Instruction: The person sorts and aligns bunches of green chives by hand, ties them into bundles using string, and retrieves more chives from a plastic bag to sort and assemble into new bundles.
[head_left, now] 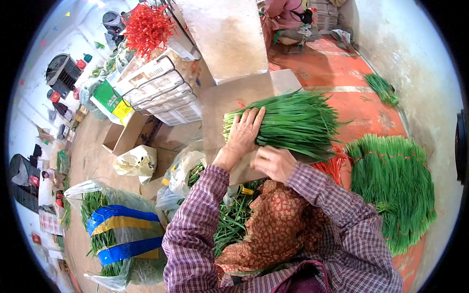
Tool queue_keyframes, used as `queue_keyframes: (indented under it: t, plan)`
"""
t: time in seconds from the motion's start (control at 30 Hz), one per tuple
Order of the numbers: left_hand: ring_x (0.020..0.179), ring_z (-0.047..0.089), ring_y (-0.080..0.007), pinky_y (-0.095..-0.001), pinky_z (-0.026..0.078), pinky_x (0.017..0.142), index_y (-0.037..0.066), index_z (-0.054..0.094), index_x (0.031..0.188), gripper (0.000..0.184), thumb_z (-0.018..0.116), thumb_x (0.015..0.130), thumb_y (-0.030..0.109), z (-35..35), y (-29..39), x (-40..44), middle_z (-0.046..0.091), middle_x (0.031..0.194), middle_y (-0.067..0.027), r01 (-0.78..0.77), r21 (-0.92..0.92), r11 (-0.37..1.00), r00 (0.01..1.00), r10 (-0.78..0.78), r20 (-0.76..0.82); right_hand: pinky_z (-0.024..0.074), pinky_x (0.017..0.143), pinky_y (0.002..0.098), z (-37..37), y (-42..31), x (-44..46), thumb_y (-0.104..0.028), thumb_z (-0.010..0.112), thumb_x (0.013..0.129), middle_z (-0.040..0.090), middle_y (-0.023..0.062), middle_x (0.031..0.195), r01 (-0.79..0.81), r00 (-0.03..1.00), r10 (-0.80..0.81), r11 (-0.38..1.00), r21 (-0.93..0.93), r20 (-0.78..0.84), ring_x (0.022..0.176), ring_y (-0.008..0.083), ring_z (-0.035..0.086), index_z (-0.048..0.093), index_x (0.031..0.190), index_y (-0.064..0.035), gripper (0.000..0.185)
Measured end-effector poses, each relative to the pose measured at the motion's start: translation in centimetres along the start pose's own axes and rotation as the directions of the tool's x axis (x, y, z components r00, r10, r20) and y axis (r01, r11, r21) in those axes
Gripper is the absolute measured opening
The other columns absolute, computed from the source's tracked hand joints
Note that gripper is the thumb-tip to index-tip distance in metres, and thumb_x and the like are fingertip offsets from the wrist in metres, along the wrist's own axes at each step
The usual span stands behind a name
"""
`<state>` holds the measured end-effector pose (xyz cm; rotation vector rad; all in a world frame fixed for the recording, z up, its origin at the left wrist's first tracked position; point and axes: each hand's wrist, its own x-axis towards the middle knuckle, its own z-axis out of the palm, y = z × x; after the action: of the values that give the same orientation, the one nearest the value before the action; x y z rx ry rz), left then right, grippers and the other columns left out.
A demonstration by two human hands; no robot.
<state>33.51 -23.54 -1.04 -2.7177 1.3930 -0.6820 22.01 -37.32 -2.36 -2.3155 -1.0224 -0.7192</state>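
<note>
A person in a purple plaid shirt works over a thick bundle of long, flat green stalks (298, 122) on a brown cardboard sheet (215, 100), just above and right of center frame, its pale cut ends facing left. The left hand (246, 128) lies flat across the bundle near those ends, fingers extended. The right hand (274, 162), fingers curled, is just beside the bundle's lower edge; whether it grips anything cannot be told.

Thin red plastic strips (338, 164) lie by the leafy tips, right of center. A large stack of green bundles bound with red ties (391, 190) fills the right of the frame, with a smaller green bundle (382, 90) at upper right. Below the hands, a reddish-brown floral cloth (273, 219) drapes the lap beside loose green trimmings (229, 222). At lower left sits a clear plastic bag of greens with blue and yellow bands (124, 232); bright red ribbons (149, 30) cluster at upper left. Another person in pink (286, 14) appears at top right.
</note>
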Motion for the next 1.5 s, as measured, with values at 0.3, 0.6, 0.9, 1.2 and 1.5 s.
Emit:
queue_keyframes:
  t: [0.3,0.6,0.9,1.2,1.5]
  plan:
    - [0.136,0.029,-0.038,-0.0497,0.03,0.11,0.005,0.018,0.147,0.121,0.088,0.052,0.029,-2.9,-2.8,1.1,0.03,0.146,-0.0231,0.161,-0.401,0.902,0.954,-0.039,0.296,0.0504,0.065,0.0308,-0.8,8.8,5.6,-0.021,0.064,0.088,0.065,0.0116,0.078,-0.566,0.707,0.705,0.612,0.553,-0.056,0.069,0.0184,0.063,0.061,0.093,0.0015,0.023]
    - [0.133,0.034,-0.0356,-0.053,0.028,0.108,0.0,0.028,0.141,0.12,0.09,0.047,0.04,-2.1,0.7,1.2,0.038,0.14,-0.0203,0.214,0.055,0.975,0.923,-0.22,0.317,0.0478,0.058,0.0292,-1.6,8.8,5.7,-0.017,0.063,0.089,0.062,0.0064,0.078,-0.641,0.697,0.716,0.651,0.407,-0.049,0.065,0.0123,0.057,0.063,0.096,0.0,0.018]
    - [0.12,0.045,-0.0328,-0.0463,0.036,0.1,0.002,0.044,0.126,0.09,0.087,0.053,0.032,0.1,0.7,0.2,0.047,0.126,-0.0165,0.214,-0.038,0.976,0.972,-0.21,0.102,0.0462,0.061,0.0403,-2.1,7.6,6.2,-0.019,0.063,0.086,0.059,0.0147,0.077,-0.444,0.817,0.487,0.873,0.203,-0.309,0.07,0.0338,0.06,0.056,0.082,-0.0002,0.021]
    - [0.111,0.049,-0.029,-0.0427,0.039,0.094,0.001,0.043,0.129,0.087,0.083,0.056,0.026,0.4,0.5,-0.1,0.052,0.114,-0.0144,0.18,-0.076,0.981,0.984,-0.179,0.01,0.0518,0.066,0.0333,-5.0,5.4,1.0,-0.031,0.073,0.077,0.065,0.0013,0.082,-0.438,0.891,0.435,0.899,0.006,-0.13,0.077,0.0197,0.064,0.059,0.094,-0.0109,0.029]
    - [0.117,0.048,-0.0314,-0.0446,0.038,0.099,0.002,0.037,0.135,0.101,0.087,0.054,0.035,-0.1,0.2,0.0,0.05,0.124,-0.0167,0.197,-0.131,0.972,0.979,-0.188,0.076,0.0503,0.06,0.0313,-1.0,6.6,-3.7,-0.021,0.072,0.075,0.056,0.0004,0.075,-0.319,0.948,0.295,0.891,-0.323,-0.121,0.074,0.0179,0.059,0.061,0.081,-0.0132,0.016]
